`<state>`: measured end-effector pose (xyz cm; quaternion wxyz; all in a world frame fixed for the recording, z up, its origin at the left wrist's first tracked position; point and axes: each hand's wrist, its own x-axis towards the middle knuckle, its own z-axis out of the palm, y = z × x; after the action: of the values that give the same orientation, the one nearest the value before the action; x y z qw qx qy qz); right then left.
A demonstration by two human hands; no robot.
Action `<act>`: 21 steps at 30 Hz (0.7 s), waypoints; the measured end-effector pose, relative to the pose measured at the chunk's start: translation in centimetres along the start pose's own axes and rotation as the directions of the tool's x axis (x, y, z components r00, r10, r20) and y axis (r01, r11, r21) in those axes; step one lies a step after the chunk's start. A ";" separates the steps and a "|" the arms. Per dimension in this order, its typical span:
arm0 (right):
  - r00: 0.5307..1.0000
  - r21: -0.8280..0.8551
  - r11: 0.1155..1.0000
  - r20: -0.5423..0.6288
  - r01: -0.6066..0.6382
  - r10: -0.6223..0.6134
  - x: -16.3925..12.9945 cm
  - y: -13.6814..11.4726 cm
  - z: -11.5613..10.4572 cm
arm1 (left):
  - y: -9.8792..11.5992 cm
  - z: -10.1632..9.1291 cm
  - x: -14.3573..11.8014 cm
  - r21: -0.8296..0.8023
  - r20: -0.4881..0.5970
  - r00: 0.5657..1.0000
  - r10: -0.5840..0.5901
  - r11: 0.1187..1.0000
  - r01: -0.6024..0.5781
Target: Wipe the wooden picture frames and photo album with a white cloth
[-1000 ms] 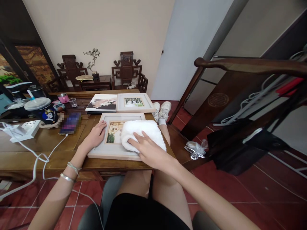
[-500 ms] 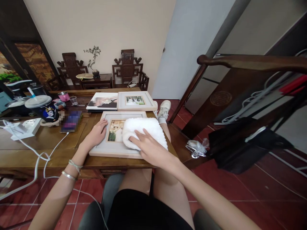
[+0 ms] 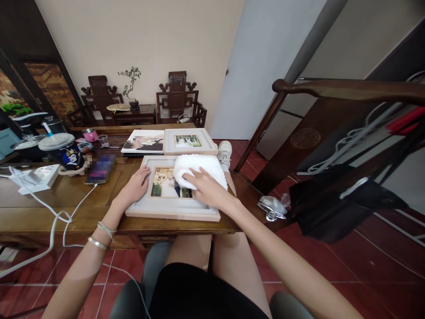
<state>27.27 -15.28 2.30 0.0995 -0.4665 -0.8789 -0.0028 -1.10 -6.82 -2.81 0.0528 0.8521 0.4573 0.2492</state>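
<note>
Spanning the left and middle of your view, the long brown wooden worktop [image 3: 86,217] runs in front of your knees. Flat on it, at its right end and directly before you, lies the rectangular pale-wood picture frame [image 3: 166,205] with a wide whitish mat and a small photo in the middle. Just beyond it lies a second light-wood frame [image 3: 187,141], and left of that one a flat white-edged picture panel [image 3: 142,144], partly blurred.

Over the right far part of the near frame sits the folded, fluffy white cloth [image 3: 215,170], covering one side of the photo. Your right hand [image 3: 207,188] presses on the near side of the cloth, its fingertips sinking into the pile; you cannot tell whether they clench it. Your left hand [image 3: 135,184] rests unclenched over the left rim of the near frame.

Further left stand a dark lidded tumbler [image 3: 69,155] with a cartoon figure, a white power strip [image 3: 40,178] and a blurred purplish phone [image 3: 101,170] on a white cable. Behind these are a small pink cup [image 3: 90,134] and a clear cup [image 3: 104,141]. Your left forearm wears a silver bangle [image 3: 97,243] and a thin pale-green cord [image 3: 106,229].
</note>
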 end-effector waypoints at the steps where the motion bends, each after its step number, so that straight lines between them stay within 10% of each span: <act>1: 1.000 0.005 1.000 0.001 -0.003 0.003 0.1 -0.1 0.0 | 0.0 0.0 0.0 0.006 0.003 1.000 0.000 1.000 0.000; 11: 0.986 0.117 0.987 0.117 0.106 -0.120 -4.0 -6.4 -2.5 | 0.2 -0.1 0.1 0.014 0.008 1.000 -0.004 1.000 0.004; 21: 0.994 0.122 0.989 0.059 0.080 -0.087 -1.8 -4.7 -1.0 | 0.3 -0.3 0.1 0.024 0.017 1.000 -0.015 1.000 0.014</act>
<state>24.55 -19.55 3.34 0.0989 -0.4223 -0.8990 0.0608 -0.94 -6.94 -2.45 0.0484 0.8513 0.4659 0.2362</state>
